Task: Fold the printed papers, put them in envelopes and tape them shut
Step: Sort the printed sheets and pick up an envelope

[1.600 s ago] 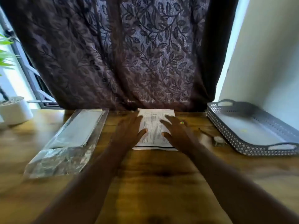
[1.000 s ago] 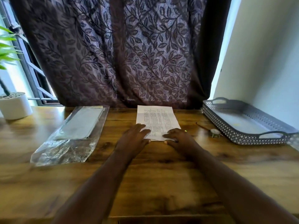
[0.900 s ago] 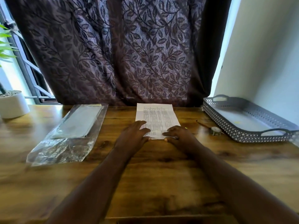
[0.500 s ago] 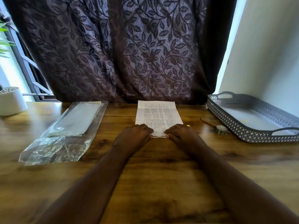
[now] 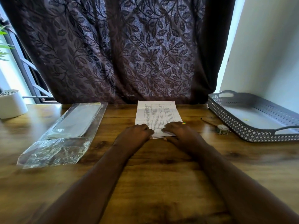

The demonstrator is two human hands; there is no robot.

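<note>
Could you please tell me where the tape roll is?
Head view: the tape roll lies right of centre on the table, between the right hand and the grey tray.

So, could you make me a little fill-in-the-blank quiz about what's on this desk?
1. The printed paper lies between the plastic packet of envelopes and the ____ tray.
2. The left hand and right hand both pinch the paper's ____ edge.
3. The tape roll sits to the paper's ____.
Missing words: grey, near, right.
</note>
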